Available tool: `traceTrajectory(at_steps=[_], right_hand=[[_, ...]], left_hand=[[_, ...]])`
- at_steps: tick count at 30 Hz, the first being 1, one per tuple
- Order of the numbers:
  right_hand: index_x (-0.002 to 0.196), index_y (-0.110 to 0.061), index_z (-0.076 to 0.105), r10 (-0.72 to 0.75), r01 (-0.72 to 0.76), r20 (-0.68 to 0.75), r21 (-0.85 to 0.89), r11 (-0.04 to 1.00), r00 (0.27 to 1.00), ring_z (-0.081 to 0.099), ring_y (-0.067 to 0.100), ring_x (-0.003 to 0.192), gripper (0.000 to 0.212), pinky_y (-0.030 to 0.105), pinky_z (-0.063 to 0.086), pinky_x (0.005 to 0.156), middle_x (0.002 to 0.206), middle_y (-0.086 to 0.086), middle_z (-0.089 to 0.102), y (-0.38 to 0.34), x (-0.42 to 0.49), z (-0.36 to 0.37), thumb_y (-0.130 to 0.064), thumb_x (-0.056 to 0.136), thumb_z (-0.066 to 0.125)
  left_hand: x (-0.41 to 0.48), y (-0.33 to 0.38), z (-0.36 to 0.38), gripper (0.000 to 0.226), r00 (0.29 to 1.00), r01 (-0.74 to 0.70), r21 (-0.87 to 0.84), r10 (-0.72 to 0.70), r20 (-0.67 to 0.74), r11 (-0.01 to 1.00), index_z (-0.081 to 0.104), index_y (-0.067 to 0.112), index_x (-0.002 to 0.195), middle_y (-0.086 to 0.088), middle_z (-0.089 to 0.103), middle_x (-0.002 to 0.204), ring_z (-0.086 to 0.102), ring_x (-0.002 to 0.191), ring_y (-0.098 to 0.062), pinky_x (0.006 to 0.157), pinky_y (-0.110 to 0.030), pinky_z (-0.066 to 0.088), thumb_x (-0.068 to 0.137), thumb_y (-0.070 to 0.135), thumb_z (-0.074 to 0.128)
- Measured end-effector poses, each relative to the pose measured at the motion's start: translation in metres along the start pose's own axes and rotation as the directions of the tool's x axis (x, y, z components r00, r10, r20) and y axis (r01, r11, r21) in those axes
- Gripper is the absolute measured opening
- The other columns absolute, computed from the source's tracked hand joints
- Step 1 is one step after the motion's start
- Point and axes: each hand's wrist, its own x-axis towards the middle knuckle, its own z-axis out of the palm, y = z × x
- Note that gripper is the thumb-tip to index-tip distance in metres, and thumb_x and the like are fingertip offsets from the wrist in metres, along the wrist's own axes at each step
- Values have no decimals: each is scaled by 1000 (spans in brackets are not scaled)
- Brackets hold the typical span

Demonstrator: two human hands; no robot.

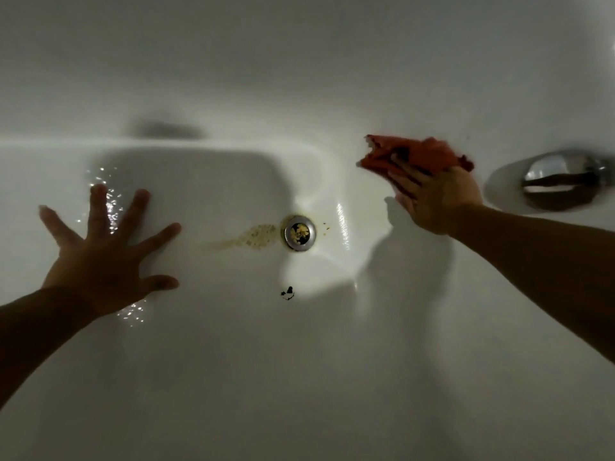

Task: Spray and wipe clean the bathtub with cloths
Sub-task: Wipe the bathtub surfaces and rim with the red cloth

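- The white tub [233, 377] fills the view; its far wall fades into dim blur, and a vague dark patch sits on the ledge above the floor.
- The left hand [100, 257] lies flat on the tub floor, its grip fully open with fingers spread wide, holding nothing. The forearm is cut off at the left edge.
- The right hand [439, 197] has its grip closed on the cloth, pressing it to the sloping end wall right of the drain. The thumb is hidden, and motion blur smears the fingers.
- The orange cloth [416, 153] is bunched, with folds sticking out past the fingertips and beside the wrist.
- A chrome fitting [559, 176] sits in a recess near the right edge, blurred.
- The round drain [299, 232] holds yellowish bits.
- A yellow-brown stain [249, 237] trails left from the drain.
- Droplets [111, 207] glint around the left hand.
- A dark speck [288, 292] lies below the drain; what it is I cannot tell.
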Motion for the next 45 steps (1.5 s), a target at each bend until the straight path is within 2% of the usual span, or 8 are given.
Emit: traceTrajectory(at_steps=[5,9,13,20,28,32,37,45], right_hand=[[158,-29,-22,308,-298,-83,111,948,948,-40,24,145,63,50,-13,122,159,-1,-41,34,-1,-42,-50,102,-4],[156,-26,-25,66,-80,161,81,993,985,-36,25,148,72,52,-16,123,162,-1,-34,-3,-45,-27,-63,97,-7],[159,-32,-21,128,-143,89,203,969,988,-8,19,157,64,46,-7,125,168,-5,-19,18,-49,-31,-55,100,-8],[159,-23,-20,164,-203,135,359,911,977,-37,24,147,75,52,-24,119,162,2,-36,-32,10,-26,-62,97,-7],[162,-21,-10,24,-215,222,906,364,975,-32,32,150,68,73,15,116,166,4,-31,-252,-25,-35,-35,109,30],[162,-18,7,-148,-49,123,903,426,981,-30,29,151,63,70,12,120,168,2,-24,-239,-28,-19,-41,106,23],[159,-21,-17,144,-332,299,830,448,943,-34,17,148,68,47,-19,123,165,0,-30,-174,-38,28,-54,102,0],[161,-23,-17,15,-240,245,935,261,969,-34,18,149,62,48,-11,123,164,-2,-33,-246,-27,-21,-37,110,16]], left_hand=[[3,2,4,102,998,26,7,-27,49,1000,37,43,151,-3,12,169,-21,151,-42,99,-87,2,63,93,47],[3,6,1,102,995,33,-32,-30,94,999,33,46,152,-2,5,170,-25,149,-42,97,-77,-24,62,92,49],[5,9,-7,103,979,113,-9,-110,171,994,9,52,154,0,-15,168,-38,142,-42,101,-86,4,64,97,32],[6,12,-19,99,955,81,13,-82,286,997,-18,57,146,0,-38,160,-35,143,-48,105,-85,7,66,97,23],[7,14,-23,100,948,71,32,-77,308,997,-16,56,148,-1,-35,162,-28,145,-51,104,-85,11,65,97,24],[8,15,-26,105,938,88,29,-92,334,996,-12,55,151,-2,-34,163,-32,143,-52,104,-84,11,64,97,28],[10,14,-28,103,937,78,19,-80,339,997,-14,56,149,-1,-38,161,-45,135,-46,104,-85,7,64,97,28],[10,16,-34,103,934,70,56,-85,348,996,-12,56,152,-2,-36,162,-35,141,-53,105,-83,12,66,97,29]])
